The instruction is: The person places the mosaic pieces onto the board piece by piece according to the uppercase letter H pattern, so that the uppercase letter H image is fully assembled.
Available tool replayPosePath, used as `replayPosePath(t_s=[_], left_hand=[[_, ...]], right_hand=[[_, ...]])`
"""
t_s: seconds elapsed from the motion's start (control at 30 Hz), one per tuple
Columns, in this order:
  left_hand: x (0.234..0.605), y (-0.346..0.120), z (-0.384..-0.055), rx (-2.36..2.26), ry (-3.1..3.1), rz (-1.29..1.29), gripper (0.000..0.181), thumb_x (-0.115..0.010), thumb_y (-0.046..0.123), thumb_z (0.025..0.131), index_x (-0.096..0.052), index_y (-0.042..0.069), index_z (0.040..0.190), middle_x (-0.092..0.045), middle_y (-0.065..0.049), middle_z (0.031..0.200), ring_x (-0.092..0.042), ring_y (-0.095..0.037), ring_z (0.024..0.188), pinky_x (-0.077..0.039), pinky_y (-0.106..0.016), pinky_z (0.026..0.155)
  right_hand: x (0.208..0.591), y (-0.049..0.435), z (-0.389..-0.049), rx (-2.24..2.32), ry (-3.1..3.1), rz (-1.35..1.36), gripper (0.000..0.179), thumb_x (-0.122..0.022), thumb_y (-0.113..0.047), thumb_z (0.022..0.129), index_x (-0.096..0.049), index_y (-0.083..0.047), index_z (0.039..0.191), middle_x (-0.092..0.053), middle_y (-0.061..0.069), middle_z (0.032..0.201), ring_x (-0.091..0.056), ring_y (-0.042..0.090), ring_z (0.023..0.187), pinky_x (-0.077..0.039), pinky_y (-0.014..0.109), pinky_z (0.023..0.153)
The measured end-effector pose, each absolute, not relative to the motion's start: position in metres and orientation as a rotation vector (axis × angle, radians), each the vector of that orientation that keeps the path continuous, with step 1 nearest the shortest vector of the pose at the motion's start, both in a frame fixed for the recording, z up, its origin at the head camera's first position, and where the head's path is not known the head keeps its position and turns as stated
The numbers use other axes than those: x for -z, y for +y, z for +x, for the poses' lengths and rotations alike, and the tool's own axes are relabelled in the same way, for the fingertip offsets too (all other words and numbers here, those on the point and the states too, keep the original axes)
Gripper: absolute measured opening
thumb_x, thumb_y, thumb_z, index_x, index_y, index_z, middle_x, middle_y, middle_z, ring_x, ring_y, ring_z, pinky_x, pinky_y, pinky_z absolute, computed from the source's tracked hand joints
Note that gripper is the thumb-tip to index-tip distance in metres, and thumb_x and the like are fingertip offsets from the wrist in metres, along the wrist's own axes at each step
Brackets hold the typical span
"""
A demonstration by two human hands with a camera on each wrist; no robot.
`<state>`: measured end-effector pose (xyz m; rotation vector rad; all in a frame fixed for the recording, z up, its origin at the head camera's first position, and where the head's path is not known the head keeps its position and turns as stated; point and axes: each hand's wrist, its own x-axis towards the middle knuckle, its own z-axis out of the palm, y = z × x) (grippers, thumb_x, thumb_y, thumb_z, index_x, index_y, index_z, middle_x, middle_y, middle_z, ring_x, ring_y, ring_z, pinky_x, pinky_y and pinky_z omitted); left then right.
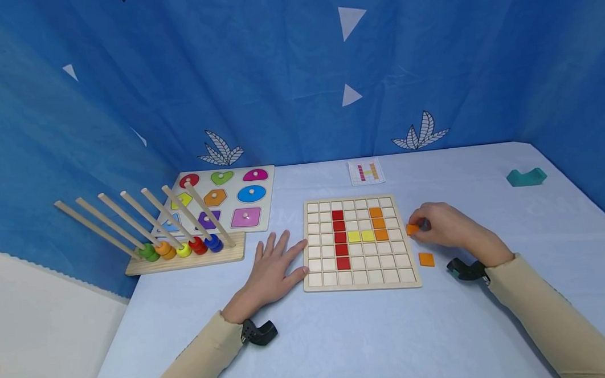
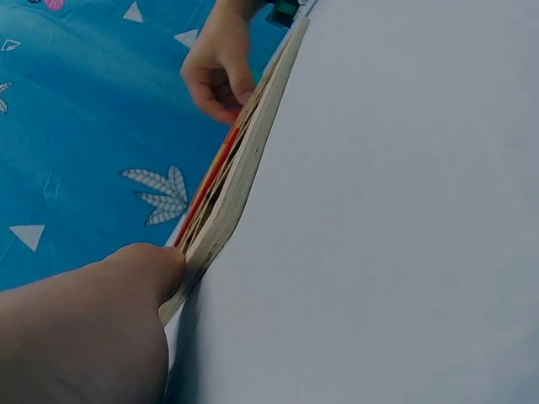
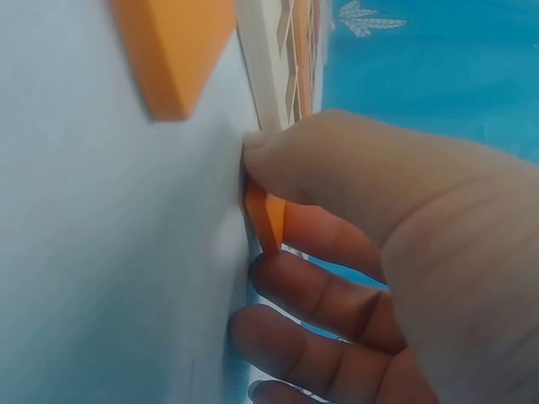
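A wooden grid board lies on the table, holding a column of red tiles, two yellow tiles and a short column of orange tiles. Just off its right edge, my right hand pinches an orange square tile between thumb and fingers; the right wrist view shows this tile close up. Another orange tile lies nearer on the cloth. My left hand rests with spread fingers at the board's left edge, thumb and forefinger touching it.
A pattern card lies behind the board. To the left stand a peg rack with coloured rings and a shape puzzle board. A teal block sits at the far right. Blue curtain hangs behind the table.
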<state>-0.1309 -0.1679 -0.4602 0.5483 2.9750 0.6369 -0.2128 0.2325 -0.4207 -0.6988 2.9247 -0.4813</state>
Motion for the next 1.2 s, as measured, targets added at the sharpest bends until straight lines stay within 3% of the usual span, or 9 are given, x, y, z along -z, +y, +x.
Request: replayPosePath(t_s=[0.8,1.2], left_hand=[[0.4626,-0.1681,-0.1320,-0.640,2.981,0.550,0.061,-0.060,0.047,0.098,-0.047,0.026,0.154,-0.028,-0.021,0.167,-0.011,-0.051,0.157,-0.007,-0.074,0.121],[0.4607,-0.1679,-0.1312,-0.645,2.977,0.551,0.062,-0.059,0.047,0.098,-0.047,0.025,0.154,-0.027,-0.021,0.167,-0.010,-0.051,0.157,-0.007,-0.074,0.121]], right_hand=[[0.4176,0.2326,-0.2119,0.507,2.922,-0.695,0.026,-0.082,-0.014,0.081,-0.077,-0.003,0.104,-0.072,0.002,0.087,-0.055,0.014,0.075,-0.053,0.030,0.071],[0.4167,0.2288,-0.2103,0.567,2.915,-0.734,0.028,-0.083,-0.016,0.080,-0.077,-0.005,0.105,-0.070,0.001,0.086,-0.055,0.014,0.076,-0.050,0.024,0.067]])
